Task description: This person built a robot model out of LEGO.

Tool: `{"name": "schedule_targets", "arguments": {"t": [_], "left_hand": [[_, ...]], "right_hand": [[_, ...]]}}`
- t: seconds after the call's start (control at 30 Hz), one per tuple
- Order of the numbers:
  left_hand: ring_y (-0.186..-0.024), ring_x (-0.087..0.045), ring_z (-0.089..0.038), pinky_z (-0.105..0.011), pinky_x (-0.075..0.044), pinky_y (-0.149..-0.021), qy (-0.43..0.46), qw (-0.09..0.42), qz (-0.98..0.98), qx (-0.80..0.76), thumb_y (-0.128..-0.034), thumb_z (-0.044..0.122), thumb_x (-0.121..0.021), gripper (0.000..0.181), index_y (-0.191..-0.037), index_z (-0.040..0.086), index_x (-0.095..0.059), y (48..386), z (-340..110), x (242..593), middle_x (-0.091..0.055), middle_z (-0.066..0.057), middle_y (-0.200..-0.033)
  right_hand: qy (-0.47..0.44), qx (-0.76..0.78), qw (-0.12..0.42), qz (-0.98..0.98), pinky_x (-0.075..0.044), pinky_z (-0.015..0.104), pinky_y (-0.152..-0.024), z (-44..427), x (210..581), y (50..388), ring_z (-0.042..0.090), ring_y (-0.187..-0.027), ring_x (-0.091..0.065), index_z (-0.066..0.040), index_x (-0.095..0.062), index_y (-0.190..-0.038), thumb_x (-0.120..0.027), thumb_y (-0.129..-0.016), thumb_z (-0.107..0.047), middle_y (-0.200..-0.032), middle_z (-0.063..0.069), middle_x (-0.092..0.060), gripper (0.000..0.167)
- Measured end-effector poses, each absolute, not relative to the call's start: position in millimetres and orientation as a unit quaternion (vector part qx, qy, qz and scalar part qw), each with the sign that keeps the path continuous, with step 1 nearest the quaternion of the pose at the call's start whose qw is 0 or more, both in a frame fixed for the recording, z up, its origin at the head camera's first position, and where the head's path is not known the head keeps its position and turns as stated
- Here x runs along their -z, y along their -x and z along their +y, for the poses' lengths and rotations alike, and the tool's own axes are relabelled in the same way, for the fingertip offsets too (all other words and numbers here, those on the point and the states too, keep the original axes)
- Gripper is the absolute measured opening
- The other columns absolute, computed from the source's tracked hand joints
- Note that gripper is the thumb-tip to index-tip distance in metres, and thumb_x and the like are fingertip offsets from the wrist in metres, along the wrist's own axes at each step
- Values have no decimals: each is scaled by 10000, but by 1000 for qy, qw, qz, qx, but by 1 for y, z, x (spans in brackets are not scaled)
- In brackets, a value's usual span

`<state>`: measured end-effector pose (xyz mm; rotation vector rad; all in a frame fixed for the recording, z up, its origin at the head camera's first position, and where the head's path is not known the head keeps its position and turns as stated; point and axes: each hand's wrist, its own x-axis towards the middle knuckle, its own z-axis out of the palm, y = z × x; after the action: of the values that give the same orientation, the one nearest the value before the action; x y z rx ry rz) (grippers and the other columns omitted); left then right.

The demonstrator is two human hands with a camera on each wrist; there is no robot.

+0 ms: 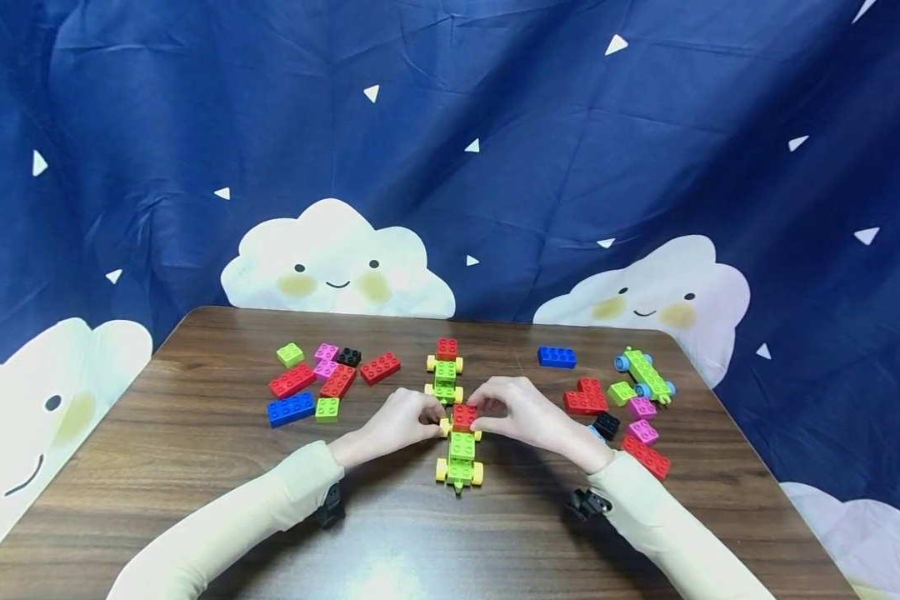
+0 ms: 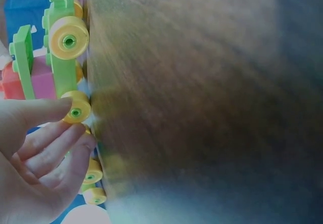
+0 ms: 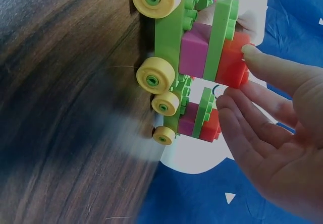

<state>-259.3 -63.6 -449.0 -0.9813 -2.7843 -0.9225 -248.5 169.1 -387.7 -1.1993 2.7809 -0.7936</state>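
In front of me stands a lime green toy car (image 1: 461, 448) with yellow wheels. On it are stacked a pink brick (image 3: 194, 50), a thin green brick (image 3: 218, 37) and a red brick (image 3: 232, 62) on top. My left hand (image 1: 399, 423) pinches the yellow wheel (image 2: 75, 108) at the car's far left, thumb on one side and fingertips beside it. My right hand (image 1: 525, 417) holds the red brick between thumb and fingers. A second, similar car (image 1: 446, 372) stands just beyond, with a red brick on it too.
Loose bricks lie on the left: red (image 1: 292, 381), blue (image 1: 291, 409), pink, black and lime. At the right are a blue brick (image 1: 557, 357), a lime car with blue wheels (image 1: 645, 375), and red, pink and black bricks. A blue cloud-patterned curtain (image 1: 495, 100) hangs behind the table.
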Motion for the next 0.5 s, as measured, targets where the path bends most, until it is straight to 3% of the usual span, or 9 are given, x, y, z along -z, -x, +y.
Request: {"name": "schedule_targets", "arguments": {"t": [0.23,0.5], "left_hand": [[-806,-720,-147,-235,-553,-709,334,17,-894,298,-836,137,-770,183,-996,53,-746,259,-66,447,-774,-68,-959],[-919,-728,-197,-354,-591,-816,341,23,-880,330,-898,208,-718,254,-1085,35,-715,254,-69,435,-762,-95,-1032]], "right_hand": [[383,269,-3,884,-597,334,-790,171,391,249,153,-867,-686,-96,-724,-1055,-783,-846,-227,-1006,28,-744,253],[388,280,-15,878,-593,301,-777,173,394,248,153,-862,-679,-89,-717,-1066,-779,-851,-209,-1008,32,-739,254]]}}
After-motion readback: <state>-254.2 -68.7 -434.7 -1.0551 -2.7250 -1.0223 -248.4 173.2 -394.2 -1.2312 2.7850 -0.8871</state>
